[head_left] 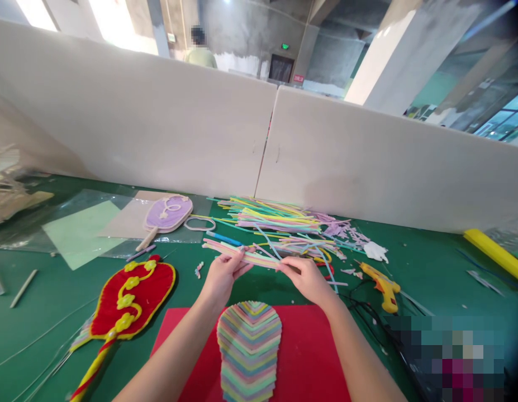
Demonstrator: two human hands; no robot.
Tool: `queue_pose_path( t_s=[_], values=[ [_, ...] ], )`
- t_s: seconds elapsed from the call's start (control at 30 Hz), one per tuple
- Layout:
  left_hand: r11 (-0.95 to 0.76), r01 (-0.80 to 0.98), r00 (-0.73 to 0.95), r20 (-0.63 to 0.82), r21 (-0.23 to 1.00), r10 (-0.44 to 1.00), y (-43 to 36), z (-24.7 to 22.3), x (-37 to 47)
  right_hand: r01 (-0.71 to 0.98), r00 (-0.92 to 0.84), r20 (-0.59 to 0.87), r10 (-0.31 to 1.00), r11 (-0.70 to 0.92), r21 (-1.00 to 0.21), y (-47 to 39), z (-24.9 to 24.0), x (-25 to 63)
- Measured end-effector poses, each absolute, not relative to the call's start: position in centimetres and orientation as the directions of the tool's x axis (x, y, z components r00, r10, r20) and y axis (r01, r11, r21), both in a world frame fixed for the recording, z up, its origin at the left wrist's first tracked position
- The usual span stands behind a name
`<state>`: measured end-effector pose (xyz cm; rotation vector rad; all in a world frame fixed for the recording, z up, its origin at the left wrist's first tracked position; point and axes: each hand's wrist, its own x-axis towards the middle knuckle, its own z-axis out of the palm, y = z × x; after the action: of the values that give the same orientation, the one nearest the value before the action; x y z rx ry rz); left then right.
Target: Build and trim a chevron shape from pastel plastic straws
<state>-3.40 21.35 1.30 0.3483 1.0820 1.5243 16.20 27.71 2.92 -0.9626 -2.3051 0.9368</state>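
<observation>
Between my two hands is a small bundle of pastel pipe cleaners [262, 259], in pink, cream and pale green. My left hand [227, 273] grips the bundle near its middle, and its ends stick out to the left. With thumb and fingers, my right hand [304, 277] pinches the right end. Below them, a fan-shaped piece of striped pastel pipe cleaners [250, 352] in a chevron pattern lies on a red sheet [309, 357]. Behind my hands are loose pipe cleaners [275, 216] in a long pile.
A red fan with yellow flowers [135, 298] lies at left, a purple fan [170, 213] behind it. At right are a yellow hot glue gun [382, 285], dark cables and purple scraps [342, 229]. A white partition [158, 123] borders the green table [435, 268]. Someone [200, 53] is beyond it.
</observation>
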Motion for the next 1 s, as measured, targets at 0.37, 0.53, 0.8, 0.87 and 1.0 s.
queue_pose_path(
  t_s=[0.37, 0.53, 0.8, 0.87, 1.0],
  values=[
    [0.095, -0.607, -0.250, -0.303, 0.789, 0.920, 21.3, 1.1, -3.0, 0.457, -0.667, 0.106, 0.737, 0.517, -0.724, 28.1, 3.8, 16.9],
    [0.106, -0.594, -0.247, -0.306, 0.797, 0.919, 21.2, 1.1, -2.8, 0.458, -0.670, 0.107, 0.735, 0.522, -0.719, 28.0, 3.7, 17.2],
    [0.095, -0.623, -0.351, -0.385, 0.777, 0.854, 21.9, -1.8, -3.2, 0.470, -0.607, 0.185, 0.773, 0.537, -0.701, 31.2, 2.8, 17.3],
    [0.089, -0.639, -0.363, -0.402, 0.764, 0.841, 22.1, -2.5, -3.4, 0.507, -0.549, 0.313, 0.775, 0.606, -0.613, 33.8, 2.3, 16.2],
    [0.080, -0.644, -0.381, -0.410, 0.761, 0.829, 22.4, -2.9, -3.8, 0.713, -0.558, 0.271, 0.784, 0.621, -0.325, 39.7, 0.3, 13.6]
  ],
)
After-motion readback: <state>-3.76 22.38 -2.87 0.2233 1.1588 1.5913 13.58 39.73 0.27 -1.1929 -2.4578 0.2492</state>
